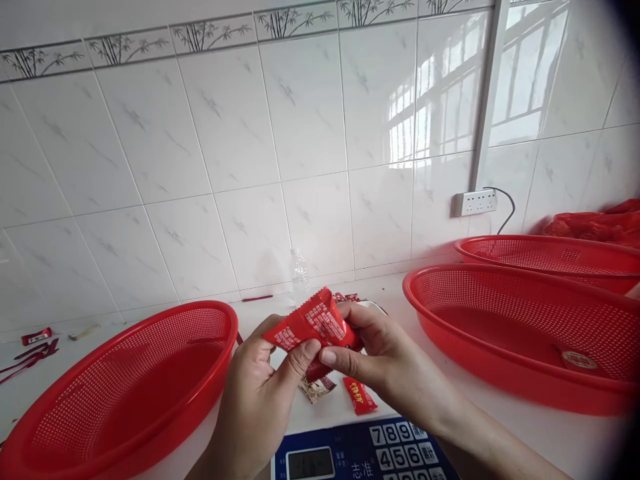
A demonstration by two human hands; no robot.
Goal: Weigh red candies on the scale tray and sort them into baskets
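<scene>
Between the left hand [263,393] and the right hand [390,350] I see a shiny red foil packet with crimped edges [320,323], pinched at both ends between thumbs and fingers; both hands are closed on it. It is tilted, with a darker red part showing under the thumbs. Its small white characters are too fine for me to read. Below the packet sits a scale with a blue keypad panel [353,437]; I make out 志准 and keys 7, 8, 9, 4, 5, 6, but no reading on its grey display. On its white pan [337,410] lie a beige-and-maroon packet [319,392] and a red packet with yellow characters [360,396]. Oval red perforated plastic baskets flank the hands, one on the left [200,308], two on the right [450,270]. Farther back, a clear plastic bottle [300,273] stands on the surface near the white tiled wall [310,120].
</scene>
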